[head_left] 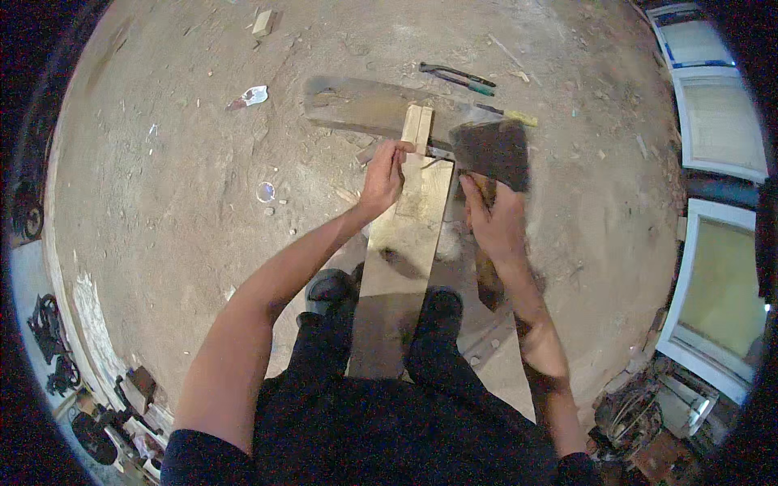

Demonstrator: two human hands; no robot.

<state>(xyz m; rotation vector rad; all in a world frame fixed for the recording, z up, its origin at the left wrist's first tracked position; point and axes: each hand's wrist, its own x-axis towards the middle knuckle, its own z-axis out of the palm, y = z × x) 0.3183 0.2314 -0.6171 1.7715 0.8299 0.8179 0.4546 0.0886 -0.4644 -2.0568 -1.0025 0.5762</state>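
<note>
A long pale wooden board runs away from me between my legs. At its far end stands a narrow wooden piece with a line down its middle; I cannot tell whether it is separate from the board. My left hand is closed at the board's far left corner, its fingertips against that narrow piece. A thin dark bent thing, perhaps a nail, shows beside them. My right hand grips the wooden handle of a hatchet, whose broad dark head is right of the board's far end.
A thick weathered plank lies crosswise beyond the board. Past it are pincers and a yellow-handled tool. White-framed windows lean along the right. Clutter lines the lower left; a wood block lies far off.
</note>
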